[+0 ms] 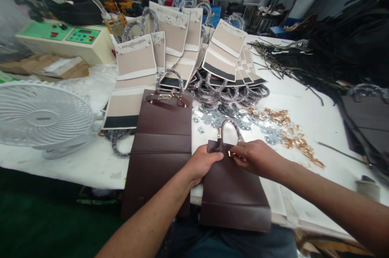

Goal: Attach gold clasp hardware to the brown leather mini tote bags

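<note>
A dark brown leather panel [234, 193] with a plastic-wrapped handle [231, 123] lies over the table's front edge. My left hand [205, 163] grips its upper left edge, thumb on top. My right hand [251, 156] pinches a small gold metal piece [230, 153] against the panel's upper part, just right of the left thumb. Another gold fitting [219, 133] sits at the handle's left base. Left of my hands lies a second brown panel [164, 140], with a wrapped handle and gold clasp parts at its top.
A white fan [42, 118] stands at the left, before a green-topped machine [69, 39]. Beige-lined panels [136, 59] are piled behind. Silver plates [227, 114] and gold pieces [299, 142] are scattered on the white table [288, 100]; black strips lie right.
</note>
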